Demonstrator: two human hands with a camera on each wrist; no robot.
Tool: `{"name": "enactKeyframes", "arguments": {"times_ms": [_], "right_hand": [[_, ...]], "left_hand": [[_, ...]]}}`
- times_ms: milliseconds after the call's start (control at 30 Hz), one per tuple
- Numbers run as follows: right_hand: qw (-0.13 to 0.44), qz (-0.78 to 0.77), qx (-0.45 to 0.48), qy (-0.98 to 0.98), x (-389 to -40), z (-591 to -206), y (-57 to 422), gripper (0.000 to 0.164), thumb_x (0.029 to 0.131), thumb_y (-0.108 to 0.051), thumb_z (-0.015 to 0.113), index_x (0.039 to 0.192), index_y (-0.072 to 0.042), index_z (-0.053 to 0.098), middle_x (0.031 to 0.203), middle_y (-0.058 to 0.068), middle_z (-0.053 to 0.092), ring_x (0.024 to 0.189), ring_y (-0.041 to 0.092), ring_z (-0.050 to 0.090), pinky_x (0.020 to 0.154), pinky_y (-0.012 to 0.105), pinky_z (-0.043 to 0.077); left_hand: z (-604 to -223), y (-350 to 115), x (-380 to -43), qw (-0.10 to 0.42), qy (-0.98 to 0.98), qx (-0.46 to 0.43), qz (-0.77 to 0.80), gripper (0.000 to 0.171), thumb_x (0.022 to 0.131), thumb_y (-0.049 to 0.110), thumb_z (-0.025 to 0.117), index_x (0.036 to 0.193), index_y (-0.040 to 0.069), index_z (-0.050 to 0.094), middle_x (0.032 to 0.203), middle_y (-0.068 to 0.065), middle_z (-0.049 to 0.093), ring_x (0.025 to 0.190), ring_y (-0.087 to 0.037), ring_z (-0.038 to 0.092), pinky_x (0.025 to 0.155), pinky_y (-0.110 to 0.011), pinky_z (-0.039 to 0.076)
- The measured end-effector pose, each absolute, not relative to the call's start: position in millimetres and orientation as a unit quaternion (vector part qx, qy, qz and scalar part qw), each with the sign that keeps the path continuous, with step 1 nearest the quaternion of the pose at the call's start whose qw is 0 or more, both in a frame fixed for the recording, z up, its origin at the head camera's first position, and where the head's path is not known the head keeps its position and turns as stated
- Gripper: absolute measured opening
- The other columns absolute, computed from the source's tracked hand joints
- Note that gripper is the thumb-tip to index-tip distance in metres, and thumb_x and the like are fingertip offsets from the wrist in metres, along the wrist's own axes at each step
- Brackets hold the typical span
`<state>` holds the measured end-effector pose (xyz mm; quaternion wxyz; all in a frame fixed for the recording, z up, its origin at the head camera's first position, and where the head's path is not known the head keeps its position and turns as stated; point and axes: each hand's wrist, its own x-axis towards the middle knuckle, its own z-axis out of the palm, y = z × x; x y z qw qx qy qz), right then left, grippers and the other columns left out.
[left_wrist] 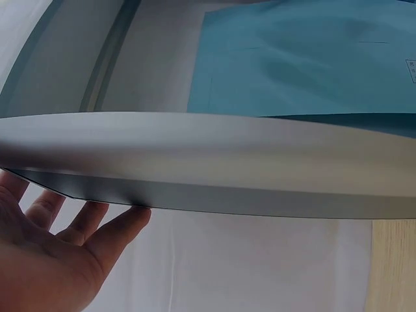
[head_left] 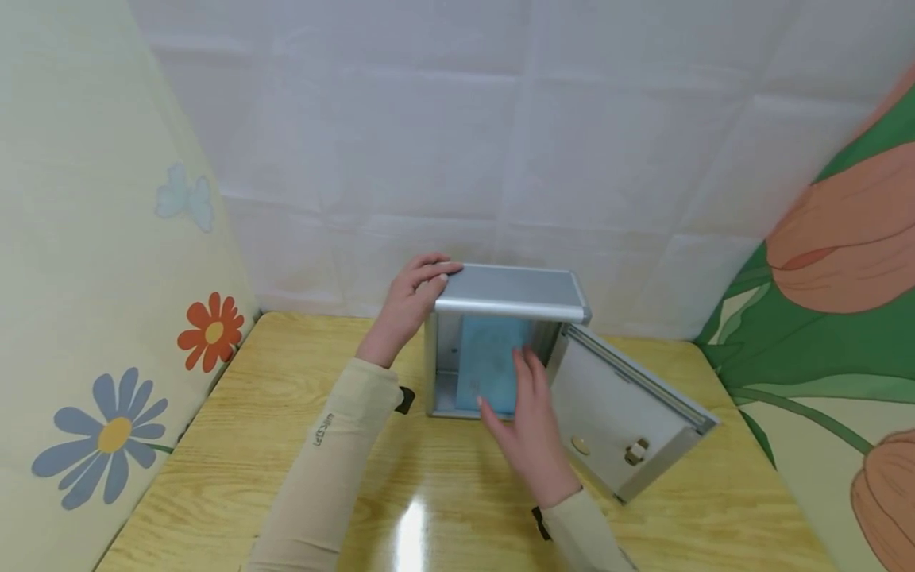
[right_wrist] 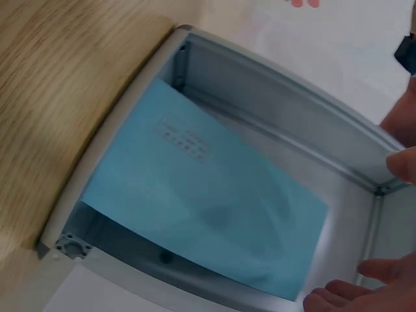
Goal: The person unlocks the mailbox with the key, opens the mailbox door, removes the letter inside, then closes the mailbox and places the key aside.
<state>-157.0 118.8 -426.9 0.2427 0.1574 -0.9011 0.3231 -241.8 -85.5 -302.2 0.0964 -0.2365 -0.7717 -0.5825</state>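
Observation:
A grey metal box point(head_left: 511, 287) with a lock on its hinged door point(head_left: 618, 405) stands on the table, its front swung wide. Inside, a light-blue envelope point(head_left: 486, 361) leans upright against the back; faint print shows on it in the right wrist view. My left hand point(head_left: 416, 295) rests on the box's top left corner, and its fingertips touch the top panel in the left wrist view. In front of the opening, my right hand point(head_left: 532, 425) has thumb and fingers spread near the envelope point(right_wrist: 208, 195). Nothing is held between them.
The wood-grain table point(head_left: 286, 397) reaches back to a white cloth wall point(head_left: 457, 143). Panels painted with flowers flank it on both sides. The swung door juts forward and right of the box, close to my right wrist.

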Motion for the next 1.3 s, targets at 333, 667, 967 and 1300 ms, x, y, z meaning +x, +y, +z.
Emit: {"name": "enactKeyframes", "arguments": {"times_ms": [333,667,967,1300], "right_hand": [[0.261,0.314,0.124,-0.904,-179,-442,118,0.084,0.082,-0.026,0.076,0.145,0.004,0.028,0.146,0.026,0.027,0.13,0.04,0.035,0.101,0.049,0.037],[0.212,0.341,0.051,-0.914,-197,-447,110,0.089,0.085,-0.028,0.073,0.147,0.007,0.019,0.145,0.031,0.026,0.127,0.043,0.036,0.101,0.049,0.036],[0.172,0.381,0.011,-0.908,-208,-458,110,0.092,0.088,-0.03,0.069,0.15,0.003,0.01,0.144,0.034,0.027,0.125,0.048,0.039,0.1,0.053,0.036],[0.178,0.404,0.018,-0.897,-217,-469,112,0.09,0.089,-0.025,0.068,0.15,0.004,0.008,0.145,0.035,0.024,0.127,0.047,0.037,0.1,0.053,0.036]], "left_hand": [[-328,-89,-266,0.106,-0.768,-0.234,-0.587,0.032,0.1,0.02,0.049,0.124,0.008,0.065,0.139,-0.007,0.046,0.125,-0.022,0.041,0.098,-0.045,0.036],[-330,-89,-269,0.097,-0.765,-0.231,-0.593,0.032,0.1,0.021,0.049,0.126,0.009,0.065,0.141,-0.009,0.044,0.127,-0.023,0.04,0.098,-0.046,0.035],[-306,-85,-244,0.08,-0.764,-0.228,-0.598,0.033,0.1,0.009,0.046,0.126,-0.004,0.06,0.142,-0.019,0.041,0.128,-0.032,0.038,0.099,-0.048,0.035],[-306,-85,-244,0.083,-0.762,-0.228,-0.601,0.032,0.1,0.008,0.046,0.126,-0.004,0.061,0.141,-0.019,0.041,0.128,-0.032,0.038,0.099,-0.048,0.035]]}}
